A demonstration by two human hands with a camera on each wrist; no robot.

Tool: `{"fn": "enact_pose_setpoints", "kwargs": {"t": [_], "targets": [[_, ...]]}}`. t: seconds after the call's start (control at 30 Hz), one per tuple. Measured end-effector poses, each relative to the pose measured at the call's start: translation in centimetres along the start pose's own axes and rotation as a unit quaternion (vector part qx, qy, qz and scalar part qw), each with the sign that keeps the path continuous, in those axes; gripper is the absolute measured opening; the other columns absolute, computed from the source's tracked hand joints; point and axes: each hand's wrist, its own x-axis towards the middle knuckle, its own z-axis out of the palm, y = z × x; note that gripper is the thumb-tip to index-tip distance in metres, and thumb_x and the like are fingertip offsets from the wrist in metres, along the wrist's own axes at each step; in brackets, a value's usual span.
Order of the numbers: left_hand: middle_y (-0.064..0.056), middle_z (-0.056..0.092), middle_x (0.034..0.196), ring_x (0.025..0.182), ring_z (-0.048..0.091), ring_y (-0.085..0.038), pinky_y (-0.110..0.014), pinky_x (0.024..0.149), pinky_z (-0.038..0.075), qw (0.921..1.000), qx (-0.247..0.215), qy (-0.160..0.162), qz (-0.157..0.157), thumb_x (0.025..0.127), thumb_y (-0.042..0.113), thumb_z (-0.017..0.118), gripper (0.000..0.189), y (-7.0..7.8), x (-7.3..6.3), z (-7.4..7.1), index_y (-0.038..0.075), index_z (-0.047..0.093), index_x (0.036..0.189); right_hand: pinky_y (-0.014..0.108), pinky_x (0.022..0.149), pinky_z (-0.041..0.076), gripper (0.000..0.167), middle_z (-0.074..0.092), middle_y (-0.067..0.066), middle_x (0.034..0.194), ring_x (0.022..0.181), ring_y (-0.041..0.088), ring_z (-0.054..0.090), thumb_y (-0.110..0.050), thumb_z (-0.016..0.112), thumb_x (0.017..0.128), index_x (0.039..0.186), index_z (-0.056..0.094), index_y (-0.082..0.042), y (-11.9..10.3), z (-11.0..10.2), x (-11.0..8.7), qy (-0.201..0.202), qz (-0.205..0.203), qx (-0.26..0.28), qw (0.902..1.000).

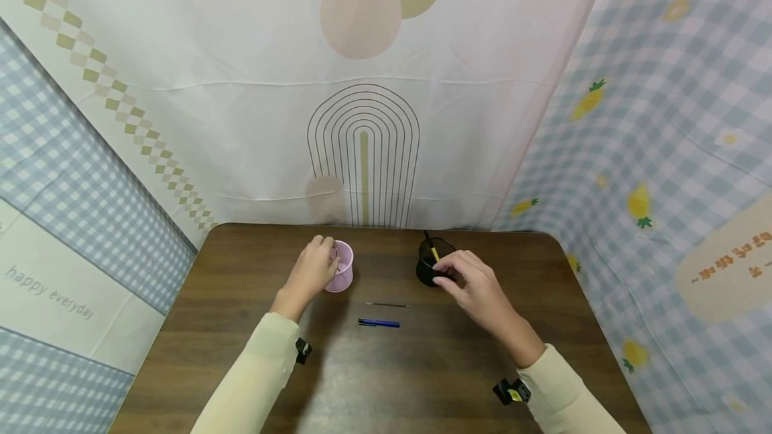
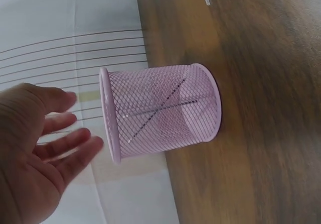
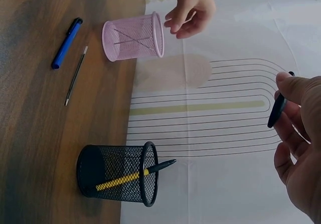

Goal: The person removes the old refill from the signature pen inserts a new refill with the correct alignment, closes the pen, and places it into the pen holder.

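The right hand [image 1: 473, 283], at 4 o'clock of the black cup [image 1: 425, 274], pinches a dark piece [image 3: 277, 109] between thumb and fingers; the right wrist view shows it raised above the rim. Pinched so lightly, it could twist or slip and drop outside the cup. The yellow pen [image 3: 133, 176] pokes out towards 11 o'clock, so a lowered piece might catch on it, or a knuckle might knock it.

The left hand [image 1: 313, 265] is beside the mouth of the pink cup [image 1: 342, 280], at 9 o'clock of the black one, its fingers loosely spread and holding nothing. Two refills [image 2: 159, 108] cross inside; reaching in could jam them against the mesh, and a snagged rim could tip such a light-looking cup.

On the tabletop [image 1: 386, 380], a loose refill [image 1: 388, 305] lies at 4 o'clock of the pink cup and a blue pen [image 1: 380, 323] at 5; a trailing sleeve could roll either.
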Motion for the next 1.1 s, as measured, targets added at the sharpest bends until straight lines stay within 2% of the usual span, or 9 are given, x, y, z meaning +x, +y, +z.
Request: {"fn": "enact_pose_setpoints", "kwargs": {"t": [0.13,0.23,0.47,0.57,0.67,0.73,1.0,1.1], "targets": [[-0.023,0.065,0.101,0.091,0.069,-0.040,-0.052,0.081,0.059,0.9984,-0.019,-0.024,-0.048,0.088,0.012,0.076,0.028,0.4,0.8,0.2,-0.006,0.065,0.108,0.014,0.064,0.044,0.026,0.068,-0.001,0.099,0.086,0.011,0.056,-0.004,0.084,0.083,0.103,0.071,-0.011,0.1,0.0,0.0,-0.001,-0.002,-0.001,1.0000],[-0.024,0.067,0.101,0.093,0.070,-0.041,-0.051,0.080,0.060,0.9961,-0.025,-0.036,-0.076,0.088,0.012,0.074,0.028,0.5,1.3,0.4,-0.007,0.066,0.108,0.011,0.065,0.042,0.024,0.068,-0.001,0.100,0.087,0.011,0.056,-0.005,0.084,0.083,0.103,0.071,-0.012,0.1,0.0,0.0,-0.003,0.003,0.001,1.0000],[-0.024,0.071,0.095,0.086,0.071,-0.039,-0.047,0.071,0.059,0.9881,-0.038,-0.061,-0.136,0.089,0.011,0.071,0.021,0.6,2.3,0.9,-0.005,0.066,0.100,0.027,0.060,0.050,0.024,0.069,-0.002,0.100,0.086,0.012,0.057,-0.005,0.084,0.083,0.103,0.071,-0.012,0.1,-0.1,0.0,-0.006,0.000,0.002,1.0000],[-0.024,0.072,0.092,0.082,0.071,-0.038,-0.047,0.069,0.059,0.9847,-0.036,-0.068,-0.156,0.087,0.009,0.069,0.017,0.6,2.6,1.3,-0.005,0.066,0.095,0.019,0.062,0.047,0.025,0.069,-0.001,0.100,0.085,0.012,0.057,-0.004,0.084,0.083,0.102,0.071,-0.012,0.2,0.0,0.0,-0.006,-0.002,0.003,1.0000],[-0.024,0.073,0.091,0.080,0.070,-0.038,-0.047,0.069,0.059,0.9828,-0.027,-0.072,-0.168,0.085,0.007,0.068,0.013,0.6,2.9,1.7,-0.004,0.068,0.091,0.012,0.064,0.043,0.025,0.069,-0.002,0.100,0.085,0.010,0.057,-0.004,0.084,0.083,0.102,0.071,-0.012,0.2,0.0,0.0,-0.007,-0.003,0.003,1.0000],[-0.024,0.073,0.090,0.080,0.070,-0.039,-0.048,0.069,0.058,0.9821,-0.021,-0.071,-0.173,0.085,0.006,0.068,0.010,0.6,3.1,1.9,-0.003,0.069,0.089,0.013,0.064,0.043,0.025,0.069,-0.002,0.100,0.085,0.010,0.057,-0.004,0.084,0.082,0.102,0.071,-0.012,0.3,0.0,0.1,-0.007,-0.004,0.003,1.0000],[-0.023,0.075,0.094,0.086,0.073,-0.042,-0.051,0.071,0.060,0.9797,-0.010,-0.078,-0.184,0.087,0.004,0.064,0.012,0.5,3.5,2.7,-0.003,0.072,0.094,0.031,0.059,0.050,0.023,0.069,-0.003,0.100,0.086,0.011,0.057,-0.004,0.084,0.083,0.101,0.072,-0.011,0.2,-0.3,0.1,-0.010,-0.006,0.007,0.9999],[-0.024,0.075,0.095,0.087,0.073,-0.043,-0.052,0.072,0.060,0.9791,-0.010,-0.079,-0.187,0.087,0.003,0.063,0.015,0.5,3.5,3.0,-0.003,0.072,0.097,0.031,0.060,0.051,0.023,0.069,-0.003,0.100,0.086,0.011,0.058,-0.004,0.084,0.082,0.101,0.072,-0.011,0.2,-0.3,0.1,-0.011,-0.008,0.006,0.9999]]}}
